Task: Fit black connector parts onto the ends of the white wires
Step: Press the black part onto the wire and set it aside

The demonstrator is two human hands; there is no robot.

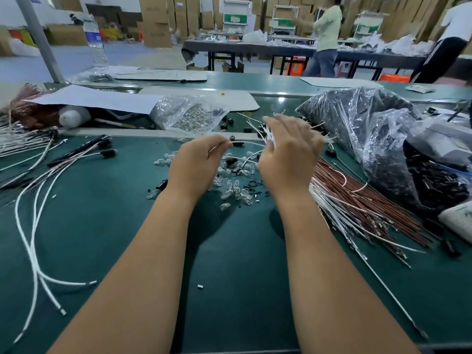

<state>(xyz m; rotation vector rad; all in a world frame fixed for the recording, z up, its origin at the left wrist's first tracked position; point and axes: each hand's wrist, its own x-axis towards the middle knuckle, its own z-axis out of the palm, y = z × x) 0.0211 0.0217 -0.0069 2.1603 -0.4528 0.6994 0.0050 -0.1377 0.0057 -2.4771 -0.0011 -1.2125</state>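
Both hands work mid-tabletop: the left hand [198,162] pinches one white wire [246,143] to isolate its end, while the right hand [290,154] grips a wire bundle [268,131]; black connectors [228,121] lie scattered just behind.

surface [229,251]: dark green
finished wires [33,226]: white, black connectors on their far ends
wire bundle [357,208]: reddish brown mixed with white
small bulbs [237,190]: clear glass
bag of connectors [357,118]: clear plastic, black contents
paper sheet [97,98]: white
cartons [155,19]: plain brown
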